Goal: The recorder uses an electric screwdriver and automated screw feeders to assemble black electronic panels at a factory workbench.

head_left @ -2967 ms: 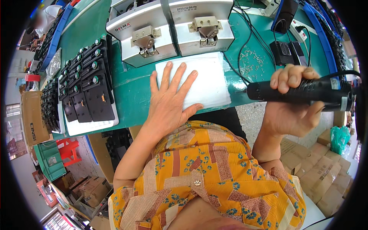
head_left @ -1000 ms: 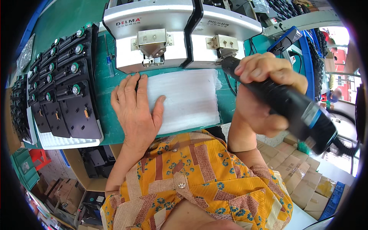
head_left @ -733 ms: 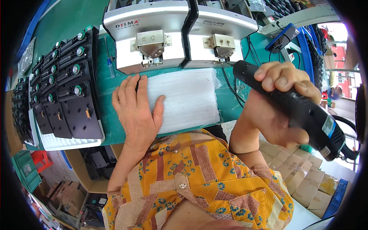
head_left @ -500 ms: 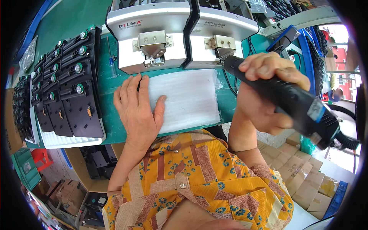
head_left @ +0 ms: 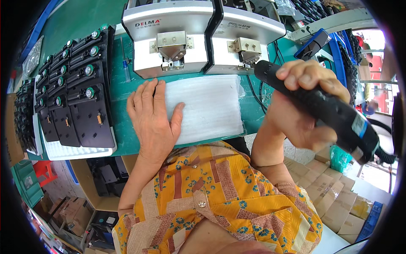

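Observation:
My right hand point(head_left: 308, 106) is wrapped round a black electric screwdriver point(head_left: 321, 103), raised at the right of the bench. Its front end points up and left toward the right screw feeder point(head_left: 231, 59), and a cord leaves its rear end. No bit can be made out at the tip. My left hand point(head_left: 154, 114) lies flat with fingers stretched, over the left edge of a white foam sheet point(head_left: 207, 110) on the green bench. Just behind the sheet, a silver screw feeder point(head_left: 146, 57) stands beside the other one.
At the left, black plastic panels point(head_left: 91, 118) with round green-rimmed parts lie in rows on a white foam tray point(head_left: 80, 152). A screwdriver with a blue handle point(head_left: 126, 72) rests between them and the feeders. Cardboard boxes point(head_left: 325, 182) are at the lower right; an open carton point(head_left: 91, 186) holds black parts below.
My right hand and the electric screwdriver have moved a little to the right, its tip drawing away from the right feeder. My left hand stays on the sheet.

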A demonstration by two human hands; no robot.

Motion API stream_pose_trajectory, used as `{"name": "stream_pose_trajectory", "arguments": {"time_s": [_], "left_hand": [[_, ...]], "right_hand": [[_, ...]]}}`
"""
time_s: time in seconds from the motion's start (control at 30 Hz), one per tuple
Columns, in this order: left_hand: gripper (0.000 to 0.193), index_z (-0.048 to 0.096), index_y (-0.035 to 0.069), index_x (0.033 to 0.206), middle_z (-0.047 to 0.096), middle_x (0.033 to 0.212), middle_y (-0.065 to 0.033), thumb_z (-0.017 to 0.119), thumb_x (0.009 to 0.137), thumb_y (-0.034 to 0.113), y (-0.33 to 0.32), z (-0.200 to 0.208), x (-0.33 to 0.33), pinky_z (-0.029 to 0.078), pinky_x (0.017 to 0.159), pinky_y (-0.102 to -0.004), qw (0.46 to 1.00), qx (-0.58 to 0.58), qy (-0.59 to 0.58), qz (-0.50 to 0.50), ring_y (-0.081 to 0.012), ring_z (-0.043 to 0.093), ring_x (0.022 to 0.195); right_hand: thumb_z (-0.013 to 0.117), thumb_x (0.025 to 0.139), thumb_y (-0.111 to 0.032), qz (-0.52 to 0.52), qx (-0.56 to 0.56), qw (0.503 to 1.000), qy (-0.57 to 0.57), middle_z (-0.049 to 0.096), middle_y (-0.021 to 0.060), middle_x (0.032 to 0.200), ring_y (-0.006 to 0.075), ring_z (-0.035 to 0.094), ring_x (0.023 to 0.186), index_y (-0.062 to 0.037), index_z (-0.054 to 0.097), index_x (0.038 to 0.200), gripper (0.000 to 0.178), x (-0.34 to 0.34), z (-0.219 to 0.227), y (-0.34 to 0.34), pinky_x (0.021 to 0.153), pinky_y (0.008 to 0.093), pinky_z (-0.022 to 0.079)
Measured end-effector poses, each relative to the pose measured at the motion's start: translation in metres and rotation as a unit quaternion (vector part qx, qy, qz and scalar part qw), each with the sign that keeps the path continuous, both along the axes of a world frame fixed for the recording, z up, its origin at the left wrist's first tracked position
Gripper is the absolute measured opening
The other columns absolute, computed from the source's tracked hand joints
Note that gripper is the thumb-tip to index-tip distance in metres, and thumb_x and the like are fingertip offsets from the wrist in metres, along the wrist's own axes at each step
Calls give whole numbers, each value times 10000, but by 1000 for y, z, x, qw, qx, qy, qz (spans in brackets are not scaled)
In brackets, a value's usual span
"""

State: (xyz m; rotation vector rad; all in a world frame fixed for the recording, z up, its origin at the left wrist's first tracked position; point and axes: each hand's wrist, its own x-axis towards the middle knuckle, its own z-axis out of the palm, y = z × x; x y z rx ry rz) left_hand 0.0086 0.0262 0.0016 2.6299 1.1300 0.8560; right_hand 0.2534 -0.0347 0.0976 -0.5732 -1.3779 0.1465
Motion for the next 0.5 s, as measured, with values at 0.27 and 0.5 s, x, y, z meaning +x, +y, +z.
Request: {"name": "stream_pose_trajectory", "arguments": {"time_s": [0.27,0.5], "left_hand": [[574,600,-47,1282,586,1302,-193,802,812,213,0,1,1,376,1055,-491,999,-12,-30,-3,-396,522,1228],[567,607,-44,1269,586,1299,-192,797,816,238,0,3,1,373,1059,-492,1000,-4,-23,-5,-392,524,1223]], "right_hand": [[657,938,-552,18,-22,999,36,589,195,1016,280,604,839,3,522,1231,642,2,-18,17,763,446,535],[594,958,-541,-69,-177,971,144,597,191,968,277,601,804,16,573,1189,604,-8,15,5,740,445,514]]}}
